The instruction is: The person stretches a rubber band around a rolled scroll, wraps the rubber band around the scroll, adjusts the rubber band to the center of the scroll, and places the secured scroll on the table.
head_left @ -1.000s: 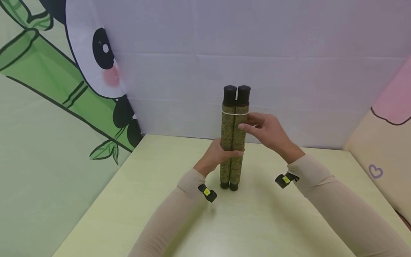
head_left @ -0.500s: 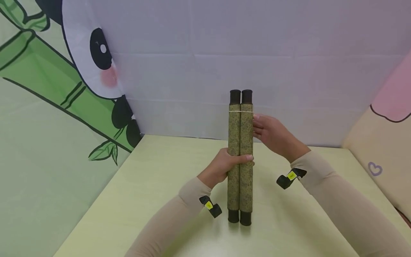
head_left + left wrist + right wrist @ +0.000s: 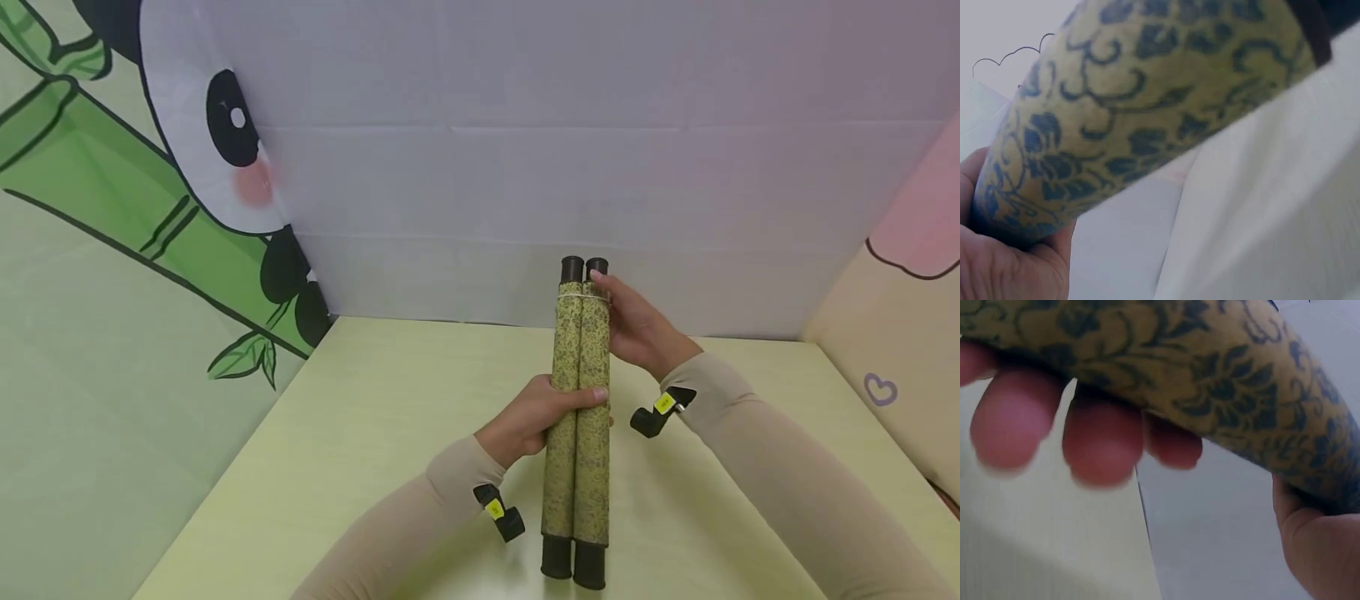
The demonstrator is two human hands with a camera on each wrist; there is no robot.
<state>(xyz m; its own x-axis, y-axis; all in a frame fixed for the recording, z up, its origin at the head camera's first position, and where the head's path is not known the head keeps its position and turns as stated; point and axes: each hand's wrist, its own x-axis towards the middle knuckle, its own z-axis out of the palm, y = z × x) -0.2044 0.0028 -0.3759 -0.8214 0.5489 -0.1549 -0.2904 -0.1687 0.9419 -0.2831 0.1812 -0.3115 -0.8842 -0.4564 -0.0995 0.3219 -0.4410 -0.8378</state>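
Observation:
A long scroll [image 3: 592, 487], rolled into two side-by-side rolls, has yellow cloth with dark floral print and dark end knobs. My left hand [image 3: 531, 418] grips both rolls near mid-length, thumb across the front. The right hand [image 3: 637, 327] holds the upper end, its thumb by the far knob of the right roll and its fingers partly hidden behind. A thin white band [image 3: 583, 296] circles both rolls just below those upper knobs. Close up, the patterned roll [image 3: 1166, 106] fills much of the left wrist view. Several fingertips [image 3: 1104, 444] show beneath it in the right wrist view.
The scroll is over a pale yellow table [image 3: 360, 450]. Behind it stands a whitish cloth backdrop [image 3: 465, 183], with a panda and green bamboo [image 3: 90, 158] printed at the left. A cream and pink panel [image 3: 892, 333] borders the right side.
The scroll's lower end has swung toward me, and its upper end has come down and right. My right hand's thumb has shifted up to the far knob; the left hand keeps its grip.

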